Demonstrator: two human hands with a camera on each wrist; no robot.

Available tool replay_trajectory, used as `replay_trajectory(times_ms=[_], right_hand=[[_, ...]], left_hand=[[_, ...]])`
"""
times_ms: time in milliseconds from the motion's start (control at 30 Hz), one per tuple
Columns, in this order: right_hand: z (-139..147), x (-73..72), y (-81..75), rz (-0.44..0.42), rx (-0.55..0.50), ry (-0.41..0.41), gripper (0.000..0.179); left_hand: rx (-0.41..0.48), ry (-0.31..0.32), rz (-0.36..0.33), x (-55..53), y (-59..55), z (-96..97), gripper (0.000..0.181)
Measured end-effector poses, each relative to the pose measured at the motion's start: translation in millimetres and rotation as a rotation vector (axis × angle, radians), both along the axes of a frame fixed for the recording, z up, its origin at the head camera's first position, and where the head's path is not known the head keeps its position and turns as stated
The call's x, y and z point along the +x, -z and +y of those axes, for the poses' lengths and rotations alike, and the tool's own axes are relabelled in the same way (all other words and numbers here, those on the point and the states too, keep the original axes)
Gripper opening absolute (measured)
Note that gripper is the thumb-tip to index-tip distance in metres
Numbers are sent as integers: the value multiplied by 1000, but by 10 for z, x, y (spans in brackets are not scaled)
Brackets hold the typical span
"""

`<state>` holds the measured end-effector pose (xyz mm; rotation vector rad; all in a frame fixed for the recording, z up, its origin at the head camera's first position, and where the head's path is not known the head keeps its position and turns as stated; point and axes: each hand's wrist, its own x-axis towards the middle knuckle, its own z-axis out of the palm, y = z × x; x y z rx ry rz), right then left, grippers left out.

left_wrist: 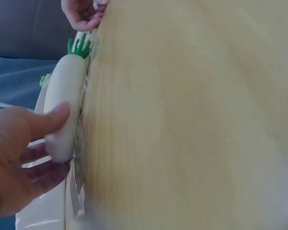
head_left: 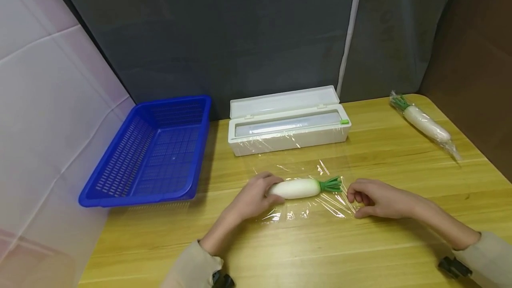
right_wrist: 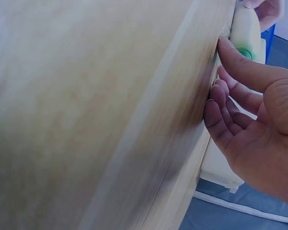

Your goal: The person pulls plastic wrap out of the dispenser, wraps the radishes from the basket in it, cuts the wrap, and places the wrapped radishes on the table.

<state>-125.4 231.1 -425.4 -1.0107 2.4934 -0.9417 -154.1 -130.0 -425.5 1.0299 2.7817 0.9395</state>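
Note:
A white daikon radish point(head_left: 298, 189) with green leaf stubs point(head_left: 331, 184) lies on a sheet of clear plastic wrap point(head_left: 290, 214) on the table. My left hand point(head_left: 256, 195) grips its blunt left end, thumb on the near side and fingers on the far side; the left wrist view shows this hand point(left_wrist: 24, 153) around the radish point(left_wrist: 67, 91). Beside the leaf end, my right hand point(head_left: 380, 199) rests at the wrap's right edge. Its fingers are loosely bent, and the thumb stands apart from the index finger in the right wrist view, where this hand point(right_wrist: 259, 115) is close up.
Behind the radish stands a white wrap dispenser box point(head_left: 292, 139), lid raised, with film reaching over its front. A blue plastic basket point(head_left: 192, 159) is on the left. Another radish point(head_left: 426, 123), wrapped in film, lies at the back right of the wooden table point(head_left: 312, 257).

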Motion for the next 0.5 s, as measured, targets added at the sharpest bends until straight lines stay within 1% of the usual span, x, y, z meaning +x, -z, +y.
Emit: replay_trajectory(times_ms=[67, 133, 233, 333, 500], right_hand=[[0, -2, 5, 2, -2, 0, 27], [0, -3, 6, -1, -1, 1, 28], [7, -4, 5, -8, 4, 8, 28], [14, -4, 6, -12, 10, 14, 28], [23, -3, 4, -32, 10, 22, 28]], left_hand=[[-12, -25, 30, -20, -10, 36, 40], [-19, -62, 51, -38, -28, 65, 39], [-3, -105, 49, -73, -47, 106, 40], [3, -127, 34, -104, -51, 140, 41], [-24, -128, 38, -133, -16, 164, 39]])
